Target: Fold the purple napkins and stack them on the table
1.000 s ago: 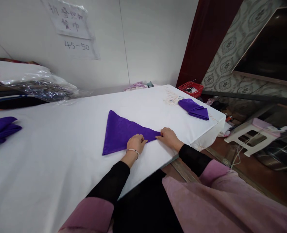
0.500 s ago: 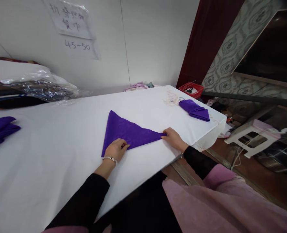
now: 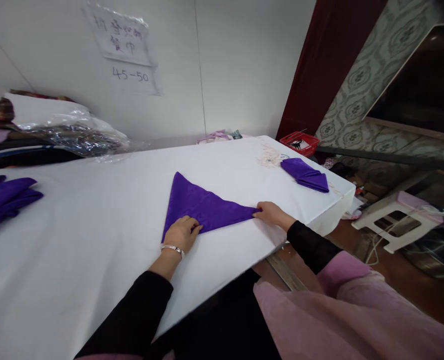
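A purple cloth napkin [image 3: 202, 205], folded into a long triangle, lies flat on the white tablecloth [image 3: 105, 215]. Its narrow point on the right is pinched by my right hand [image 3: 273, 214]. My left hand [image 3: 183, 234], with a silver bracelet at the wrist, grips the near edge toward the wide left end, thumb and fingertips drawn together on the fabric. Some of that lower left corner is hidden under the hand. Farther back on the right rests a folded purple napkin stack [image 3: 305, 175]. More purple cloths [image 3: 9, 200] lie in a loose pile at the left edge.
Clear plastic wrapping [image 3: 90, 137] and piled fabrics stand at the back left. A red basket [image 3: 300, 143] sits beyond the table's far right corner. Off the right side are a white stool [image 3: 398, 220] and cables. Paper signs [image 3: 126, 42] hang on the wall.
The view has shifted slightly, so everything appears a little farther right and lower. Both hands keep their places on the napkin, whose shape looks the same.
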`<state>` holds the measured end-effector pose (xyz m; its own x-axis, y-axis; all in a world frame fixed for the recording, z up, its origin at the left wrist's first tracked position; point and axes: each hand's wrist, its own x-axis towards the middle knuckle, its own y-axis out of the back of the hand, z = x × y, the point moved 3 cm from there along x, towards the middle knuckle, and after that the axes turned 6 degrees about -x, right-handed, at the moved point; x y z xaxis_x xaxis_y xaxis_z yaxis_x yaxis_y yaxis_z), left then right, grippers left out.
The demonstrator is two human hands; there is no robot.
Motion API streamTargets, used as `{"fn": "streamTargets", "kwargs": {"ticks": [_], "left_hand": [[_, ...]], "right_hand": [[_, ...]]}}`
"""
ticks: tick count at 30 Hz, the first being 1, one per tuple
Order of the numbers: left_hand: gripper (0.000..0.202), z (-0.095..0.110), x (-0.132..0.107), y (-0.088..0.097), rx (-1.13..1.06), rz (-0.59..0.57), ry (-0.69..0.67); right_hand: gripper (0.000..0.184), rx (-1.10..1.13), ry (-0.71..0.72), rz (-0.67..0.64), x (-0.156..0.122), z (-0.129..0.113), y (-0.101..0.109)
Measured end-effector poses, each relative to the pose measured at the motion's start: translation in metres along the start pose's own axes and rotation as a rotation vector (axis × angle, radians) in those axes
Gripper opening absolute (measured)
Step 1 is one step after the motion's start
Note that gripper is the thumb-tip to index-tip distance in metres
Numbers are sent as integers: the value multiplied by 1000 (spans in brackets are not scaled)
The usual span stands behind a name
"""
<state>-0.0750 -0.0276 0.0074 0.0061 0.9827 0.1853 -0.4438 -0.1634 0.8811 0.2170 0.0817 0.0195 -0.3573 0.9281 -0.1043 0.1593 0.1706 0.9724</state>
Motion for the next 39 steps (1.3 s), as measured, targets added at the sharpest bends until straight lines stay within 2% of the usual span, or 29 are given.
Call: {"fn": "streamTargets", "kwargs": {"ticks": [5, 9, 14, 18, 20, 21, 24, 27, 32, 35, 39], "left_hand": [[12, -1, -2, -2, -14, 24, -13], [12, 1, -3, -3, -14, 75, -89], [25, 8, -7, -4, 3, 50, -137], [31, 19, -15, -2, -16, -1, -204], [31, 26, -21, -1, -40, -23, -236], [35, 28, -24, -1, -50, -35, -247], [53, 33, -31, -2, -62, -73, -258], [47, 32, -34, -3, -46, -64, -218], [39, 18, -37, 1, 26, -10, -118], [34, 6, -41, 10, 57, 16, -56], [29, -9, -46, 23, 100, 54, 48]], "right_hand": [[12, 92, 58, 63, -4, 0, -3], [11, 371, 39, 115, -10, 3, -11], [17, 974, -6, -74, -17, -2, -20], [47, 1173, 25, -166, -34, -10, -9], [55, 1242, 63, -206, -44, -14, -1], [54, 1274, 80, -230, -48, -15, 3], [31, 1338, 128, -321, -57, -20, 12], [16, 1384, 194, -380, -62, -27, 20], [14, 1506, 247, -327, -65, -39, 36], [24, 1510, 289, -276, -67, -44, 42], [38, 1401, 352, -169, -67, -50, 50]]}}
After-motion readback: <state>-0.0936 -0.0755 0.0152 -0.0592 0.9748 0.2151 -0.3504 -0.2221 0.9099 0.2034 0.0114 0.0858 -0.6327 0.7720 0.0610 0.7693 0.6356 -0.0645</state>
